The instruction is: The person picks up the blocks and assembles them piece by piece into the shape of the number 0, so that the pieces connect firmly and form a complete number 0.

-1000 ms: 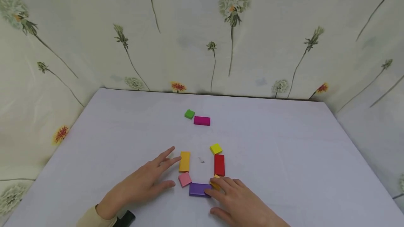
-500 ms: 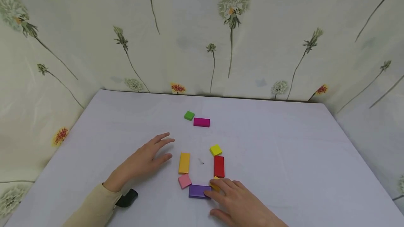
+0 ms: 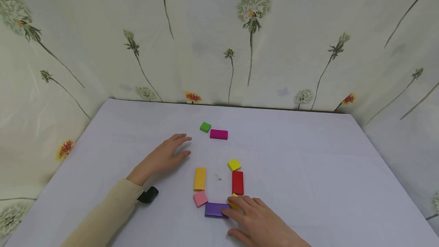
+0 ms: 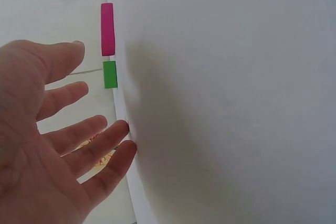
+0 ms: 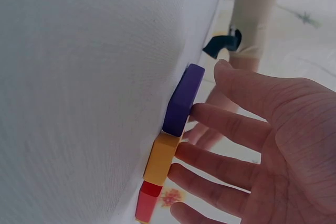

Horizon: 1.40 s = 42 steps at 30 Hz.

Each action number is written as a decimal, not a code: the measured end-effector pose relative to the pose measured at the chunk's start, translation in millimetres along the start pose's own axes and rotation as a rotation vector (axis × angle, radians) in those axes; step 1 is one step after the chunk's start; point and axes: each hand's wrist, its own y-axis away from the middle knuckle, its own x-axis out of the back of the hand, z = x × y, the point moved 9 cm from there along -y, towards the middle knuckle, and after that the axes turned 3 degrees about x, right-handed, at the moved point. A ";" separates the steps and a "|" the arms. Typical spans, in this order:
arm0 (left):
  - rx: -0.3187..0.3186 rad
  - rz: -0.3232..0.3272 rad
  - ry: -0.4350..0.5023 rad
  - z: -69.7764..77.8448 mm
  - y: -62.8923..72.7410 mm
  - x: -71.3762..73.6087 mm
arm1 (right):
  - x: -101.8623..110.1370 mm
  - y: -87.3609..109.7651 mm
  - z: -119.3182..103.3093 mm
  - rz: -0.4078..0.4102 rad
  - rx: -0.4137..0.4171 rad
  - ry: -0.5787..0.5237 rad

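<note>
My left hand hovers over the table with its fingers spread and holds nothing. It is nearest to a green block and a magenta block, both apart from it; the left wrist view shows them beyond the fingertips. With relaxed fingers, my right hand touches the tops of a purple block and a small orange block, which it partly hides in the head view. Up from these lie a red block and a yellow block. On the left stand a pink block and a longer orange block.
The blocks lie in a U shape on a white-covered table. A small pale mark shows inside the U. A flower-print cloth hangs behind the table. A dark band is on the left wrist.
My left hand has left the side of the longer orange block and moved up the table toward the green and magenta blocks. My right hand stays on the purple and small orange blocks.
</note>
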 end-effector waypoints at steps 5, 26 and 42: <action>0.040 -0.023 -0.030 -5.9 -19.6 -0.5 | 0.3 1.1 -0.3 0.008 0.006 -0.009; 0.038 -0.096 -0.152 9.3 -79.5 -10.2 | 2.0 2.3 -1.5 0.046 0.030 0.016; 0.003 -0.070 -0.189 17.8 -91.3 -16.9 | 0.4 2.1 -2.5 0.038 0.061 0.029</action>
